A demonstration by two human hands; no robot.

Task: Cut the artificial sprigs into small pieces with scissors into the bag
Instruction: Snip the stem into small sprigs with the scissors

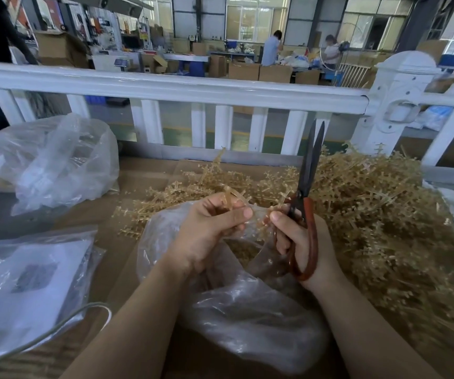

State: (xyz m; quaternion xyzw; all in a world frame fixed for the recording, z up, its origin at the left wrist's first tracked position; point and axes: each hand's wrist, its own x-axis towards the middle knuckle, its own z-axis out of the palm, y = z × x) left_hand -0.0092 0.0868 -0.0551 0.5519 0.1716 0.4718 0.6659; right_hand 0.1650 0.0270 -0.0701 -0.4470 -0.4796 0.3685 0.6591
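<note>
The fingers of the left hand [209, 228] are curled together and pinch a small tan sprig [228, 196] just above the open mouth of the clear bag [247, 310]. The fingers of the right hand [299, 242] are closed around the red handles of the scissors [306, 187]; the dark blades point up and stand almost together. Both hands are over the bag, which lies on the brown cardboard table [149, 176] and has some cut pieces inside. Behind and to the right of the hands is a big pile of sprigs [384, 214], close to the scissors. On the left are two other plastic bags [56, 160], and a thin cable [64, 321] lies near the left arm. A white fence [193, 90] closes the far side of the table
</note>
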